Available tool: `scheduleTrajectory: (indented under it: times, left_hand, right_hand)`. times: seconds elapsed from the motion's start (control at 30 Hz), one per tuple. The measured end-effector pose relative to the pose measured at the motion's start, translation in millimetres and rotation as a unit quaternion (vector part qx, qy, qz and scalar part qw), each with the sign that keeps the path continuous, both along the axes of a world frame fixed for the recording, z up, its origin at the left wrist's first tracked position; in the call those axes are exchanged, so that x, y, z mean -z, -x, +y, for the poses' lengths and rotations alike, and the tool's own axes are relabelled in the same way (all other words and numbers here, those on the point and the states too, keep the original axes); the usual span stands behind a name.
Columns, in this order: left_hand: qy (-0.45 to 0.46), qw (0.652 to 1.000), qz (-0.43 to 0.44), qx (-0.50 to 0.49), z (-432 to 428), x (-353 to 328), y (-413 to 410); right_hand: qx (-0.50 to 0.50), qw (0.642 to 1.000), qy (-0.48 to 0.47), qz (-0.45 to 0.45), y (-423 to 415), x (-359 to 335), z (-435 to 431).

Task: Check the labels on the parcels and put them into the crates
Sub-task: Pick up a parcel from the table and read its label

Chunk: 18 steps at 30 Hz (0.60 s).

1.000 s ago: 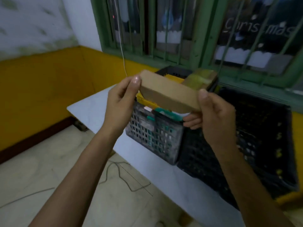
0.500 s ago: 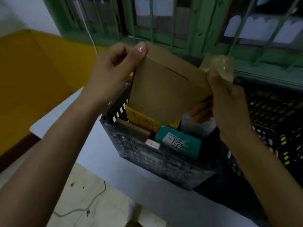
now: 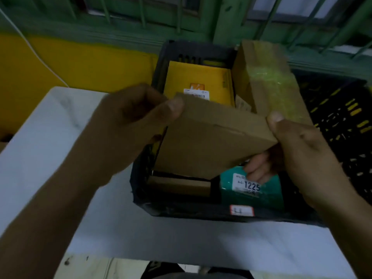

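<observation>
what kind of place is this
Likely a small parcel-sorting room: a crate of labelled parcels on a white table by a barred window, left hand and right hand holding a brown box.

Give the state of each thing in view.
Brown box, held tilted above grey crate.
Left hand, grips box's left end.
Right hand, grips its right corner.
Grey crate, holds parcels.
Teal parcel, in crate, label up.
Yellow parcel, in crate, label up.
Taped box, tilted at crate's right edge.

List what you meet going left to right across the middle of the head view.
The white table → left hand → brown cardboard parcel, gripped at both ends → right hand → black crate at the right edge.
</observation>
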<state>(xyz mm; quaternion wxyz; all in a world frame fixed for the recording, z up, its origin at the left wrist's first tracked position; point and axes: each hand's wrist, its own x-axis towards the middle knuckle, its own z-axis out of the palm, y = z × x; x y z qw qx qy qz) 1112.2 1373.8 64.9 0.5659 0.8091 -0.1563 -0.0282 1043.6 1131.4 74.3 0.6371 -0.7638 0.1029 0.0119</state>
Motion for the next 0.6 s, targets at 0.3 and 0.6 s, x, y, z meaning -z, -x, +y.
scheduleTrajectory:
  times: [0.3, 0.6]
  left_hand:
    - [-0.292, 0.943, -0.106, 0.123, 23, 46, -10]
    - [-0.425, 0.877, -0.056, 0.217, 4, 83, -24]
  right_hand:
    - [-0.146, 0.948, 0.250, 0.134, -19, 50, 17]
    - [-0.398, 0.714, 0.575, -0.024, -33, 69, 36]
